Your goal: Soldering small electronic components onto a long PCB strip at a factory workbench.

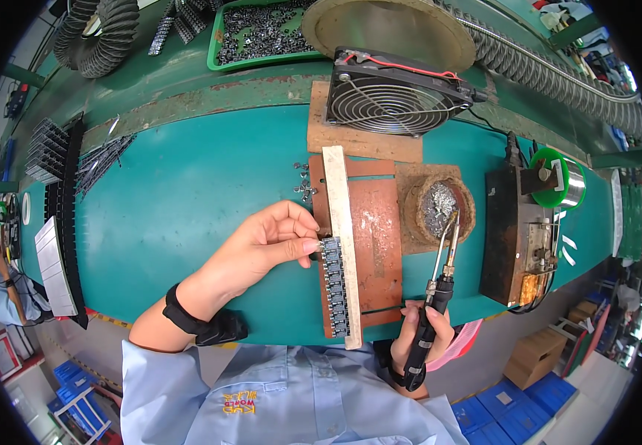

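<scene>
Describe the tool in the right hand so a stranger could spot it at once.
Start at the square grilled fan at the back of the green bench, then drop to the right hand at the near edge. It grips a soldering iron: black handle, slim metal shaft, tip over the round solder-dross pot.

**A green workshop under even light**

A teal-topped bench [187,185] filled the middle of the view, its far edge worn and rust-flecked. Beyond it ran a ribbed grey duct hose [558,74] and a green tray [221,44] of small metal parts. Blue plastic crates [517,411] and a cardboard box [536,356] stood on the pale floor [61,348] at the near side. Light was bright and flat, with soft shadows.
</scene>
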A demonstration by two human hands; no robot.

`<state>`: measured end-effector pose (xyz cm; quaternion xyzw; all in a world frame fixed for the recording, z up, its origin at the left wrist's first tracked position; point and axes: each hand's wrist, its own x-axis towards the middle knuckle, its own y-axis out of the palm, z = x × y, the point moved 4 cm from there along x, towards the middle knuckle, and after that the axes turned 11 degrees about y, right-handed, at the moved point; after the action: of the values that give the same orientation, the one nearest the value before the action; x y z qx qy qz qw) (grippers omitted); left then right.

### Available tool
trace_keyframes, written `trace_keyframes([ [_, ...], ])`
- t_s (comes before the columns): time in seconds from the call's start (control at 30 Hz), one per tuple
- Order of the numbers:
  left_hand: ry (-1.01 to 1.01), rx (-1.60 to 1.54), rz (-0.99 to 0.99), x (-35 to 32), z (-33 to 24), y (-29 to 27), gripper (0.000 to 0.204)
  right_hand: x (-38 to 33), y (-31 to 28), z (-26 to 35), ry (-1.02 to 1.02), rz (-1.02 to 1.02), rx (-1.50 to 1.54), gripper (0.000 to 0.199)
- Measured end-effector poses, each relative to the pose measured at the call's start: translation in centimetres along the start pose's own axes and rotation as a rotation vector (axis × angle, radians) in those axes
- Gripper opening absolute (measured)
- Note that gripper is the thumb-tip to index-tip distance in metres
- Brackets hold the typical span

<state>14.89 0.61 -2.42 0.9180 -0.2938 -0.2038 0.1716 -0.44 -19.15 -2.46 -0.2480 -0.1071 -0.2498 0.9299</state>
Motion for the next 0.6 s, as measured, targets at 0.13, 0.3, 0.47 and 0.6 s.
trace_keyframes([
  [0.13,0.008,-0.001,-0.008,-0.1,0.1,0.0,0.016,0.0,-0.3,0.6,0.171,-0.058,0.128,0.033],
  [0.3,0.028,-0.02,-0.004,-0.1,0.0,0.2,0.016,0.6,-1.4,2.1,0.359,-0.037,0.304,0.041],
  [0.47,0.034,-0.026,-0.012,-0.2,-0.1,0.0,0.016,2.8,-1.4,3.4,-0.024,0.366,0.112,0.044],
  [0.6,0.026,-0.012,0.003,0.0,0.3,-0.1,0.016,3.2,-0.6,3.6,-0.025,0.449,0.061,0.041],
])
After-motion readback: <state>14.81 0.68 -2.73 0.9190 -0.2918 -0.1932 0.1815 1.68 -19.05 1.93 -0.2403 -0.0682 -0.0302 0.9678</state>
